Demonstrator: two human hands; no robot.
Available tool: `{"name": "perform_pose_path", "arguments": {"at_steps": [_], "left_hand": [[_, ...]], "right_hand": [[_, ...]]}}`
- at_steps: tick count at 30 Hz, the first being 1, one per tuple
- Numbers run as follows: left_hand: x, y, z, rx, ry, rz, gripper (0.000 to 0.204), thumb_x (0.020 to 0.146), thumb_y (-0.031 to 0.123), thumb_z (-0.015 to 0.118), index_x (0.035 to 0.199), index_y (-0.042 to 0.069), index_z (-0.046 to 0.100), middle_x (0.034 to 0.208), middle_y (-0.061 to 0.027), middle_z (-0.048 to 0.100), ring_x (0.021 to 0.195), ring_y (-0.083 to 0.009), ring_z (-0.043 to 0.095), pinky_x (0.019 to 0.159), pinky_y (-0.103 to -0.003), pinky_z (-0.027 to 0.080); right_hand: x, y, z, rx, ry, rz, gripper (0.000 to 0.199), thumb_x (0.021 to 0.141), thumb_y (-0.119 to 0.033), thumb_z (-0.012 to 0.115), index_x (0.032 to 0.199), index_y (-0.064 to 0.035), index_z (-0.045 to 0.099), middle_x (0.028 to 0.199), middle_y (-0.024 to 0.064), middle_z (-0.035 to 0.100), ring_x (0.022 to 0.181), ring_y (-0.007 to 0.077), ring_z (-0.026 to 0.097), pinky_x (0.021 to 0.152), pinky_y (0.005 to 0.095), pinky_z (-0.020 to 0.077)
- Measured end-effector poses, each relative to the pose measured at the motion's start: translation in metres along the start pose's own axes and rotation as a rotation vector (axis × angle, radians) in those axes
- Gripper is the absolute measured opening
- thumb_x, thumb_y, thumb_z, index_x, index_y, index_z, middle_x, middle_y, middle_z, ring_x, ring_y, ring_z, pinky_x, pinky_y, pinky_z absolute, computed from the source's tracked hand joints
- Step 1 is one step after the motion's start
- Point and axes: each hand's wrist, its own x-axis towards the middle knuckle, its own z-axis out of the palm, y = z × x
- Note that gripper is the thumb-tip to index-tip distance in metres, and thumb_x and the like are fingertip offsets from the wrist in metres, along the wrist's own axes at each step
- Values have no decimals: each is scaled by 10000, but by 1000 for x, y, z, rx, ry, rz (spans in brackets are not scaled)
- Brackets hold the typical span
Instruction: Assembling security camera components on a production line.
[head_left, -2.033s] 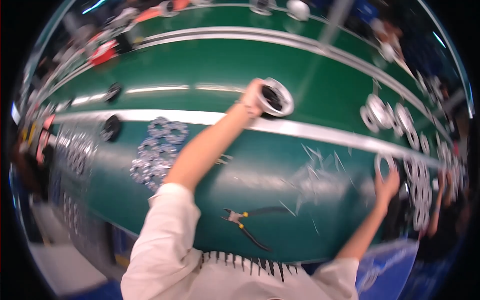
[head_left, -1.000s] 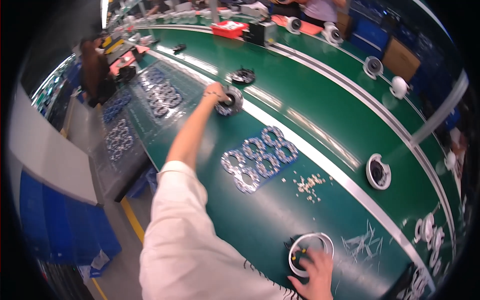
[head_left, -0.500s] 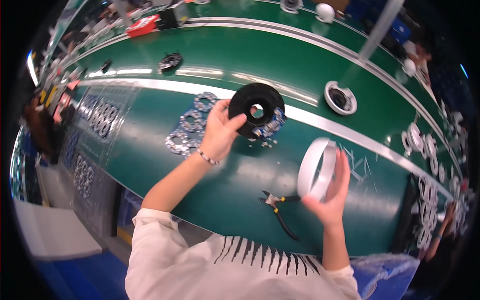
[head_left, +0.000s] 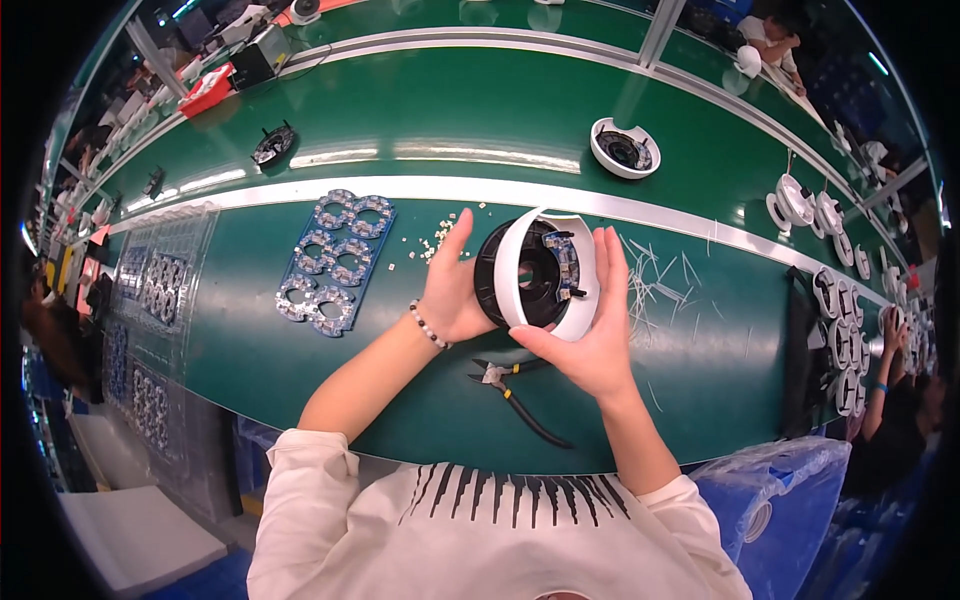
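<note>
A white plastic ring housing (head_left: 511, 270) stands tilted above the bench, with my right hand (head_left: 597, 350) closed round its right and lower side. My left hand (head_left: 455, 297) supports a round black plastic base (head_left: 487, 262) from the left, thumb raised and the other fingers mostly hidden behind it. The base sits against the ring's left opening, partly inside it; how far it is seated I cannot tell. Through the ring a curved blue circuit board (head_left: 566, 262) shows on the base. Below my hands lie side cutters (head_left: 510, 392) with black and yellow handles.
A blue panel of circuit boards (head_left: 333, 262) lies left of my hands, beside small pale bits (head_left: 432, 243). Thin white strips (head_left: 660, 285) are scattered on the right. Beyond the metal rail sit a white housing (head_left: 625, 150) and a black base (head_left: 273, 146). White rings (head_left: 843, 340) stand far right.
My hands have come together: the black base moved down, and the white ring moved left and up to meet it. The view has shifted, and the circuit panel shows fully.
</note>
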Motion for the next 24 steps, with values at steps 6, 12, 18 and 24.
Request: {"name": "perform_pose_path", "arguments": {"at_steps": [6,12,18,24], "left_hand": [[11,-9,-3,106,117,126,502,886,423,287,1192,55,439,1139,-124,510,1022,-234,513,886,-386,425],[15,-16,8,137,48,132,715,844,593,213,1306,54,299,1254,-120,416,1116,-236,444,963,-373,350],[13,-5,-3,176,64,39,890,746,738,199,1264,32,360,1239,-139,435,1119,-266,446,947,-400,372],[12,-12,-15,220,-5,145,561,785,349,474,1226,14,382,1174,-150,474,1055,-250,491,928,-389,392]], "right_hand": [[4,-7,2,-420,-50,-149,1110,480,-318,817,1310,12,157,1293,269,217,1192,394,242,956,460,269],[3,-4,-4,-585,-54,-314,1116,441,-298,822,1299,25,186,1307,268,220,1165,424,268,939,489,265],[20,-13,-12,-594,-202,-288,1170,409,-359,825,1312,23,187,1278,202,318,1161,358,317,956,434,280],[12,3,2,-563,-68,-271,1153,406,-329,810,1305,22,180,1282,217,288,1177,372,294,967,442,265]]}}
